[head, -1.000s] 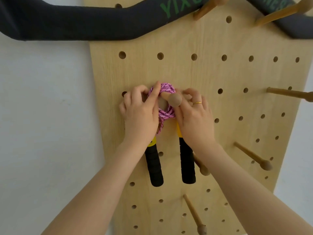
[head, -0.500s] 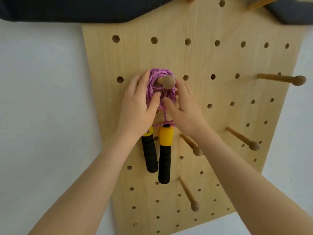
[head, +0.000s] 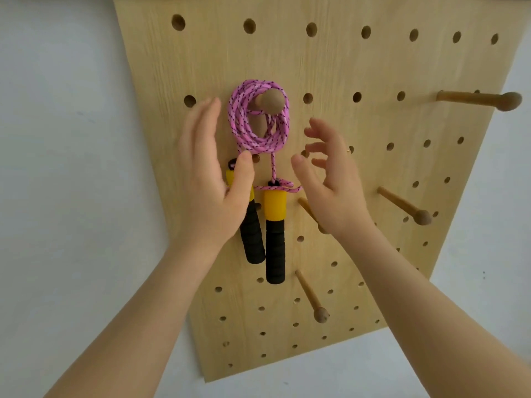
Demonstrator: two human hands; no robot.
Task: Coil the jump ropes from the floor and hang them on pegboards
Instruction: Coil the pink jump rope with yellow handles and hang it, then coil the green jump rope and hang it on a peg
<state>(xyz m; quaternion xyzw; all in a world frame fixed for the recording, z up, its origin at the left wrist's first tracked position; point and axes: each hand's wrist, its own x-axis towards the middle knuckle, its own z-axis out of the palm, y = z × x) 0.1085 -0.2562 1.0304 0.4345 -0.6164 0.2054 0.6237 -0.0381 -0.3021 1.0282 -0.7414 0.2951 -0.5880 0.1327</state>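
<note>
Coiled pink jump rope [head: 258,119] hanging on a peg [head: 271,101] between the open left hand [head: 214,182], apparently not touching it, and open right hand [head: 330,179].

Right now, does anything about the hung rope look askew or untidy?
Slightly: the pink rope hangs on its peg, but its two handles hang unevenly, and a loose rope end sticks out sideways.

Indoor storage wall, probably in a home or exercise room: a light wooden pegboard [head: 330,61] with round-tipped wooden pegs [head: 478,98] mounted on a plain white wall [head: 71,168], a jump rope [head: 258,122] hanging from one peg.
</note>
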